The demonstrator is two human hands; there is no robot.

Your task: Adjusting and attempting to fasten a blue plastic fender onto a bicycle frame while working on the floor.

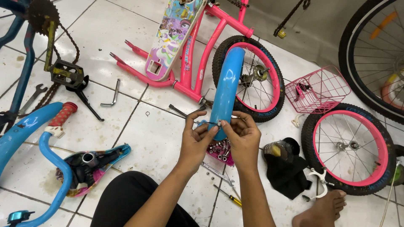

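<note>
My left hand [195,138] and my right hand [243,136] meet at the near end of a curved blue bicycle fender [227,84]. Both pinch a thin wire stay with small fasteners at the fender's lower end [212,123]. The fender stands tilted away from me, over a small pink wheel [256,80]. Beneath my hands a pink tray of nuts and bolts [219,149] rests on the tiled floor.
A pink bicycle frame [189,63] lies ahead. A second pink wheel [349,147], a pink wire basket [317,90] and a black cloth [286,172] are at the right. Blue handlebars [50,168], a saddle [94,166], wrenches and a screwdriver [227,195] lie around. My bare foot [322,208] is at lower right.
</note>
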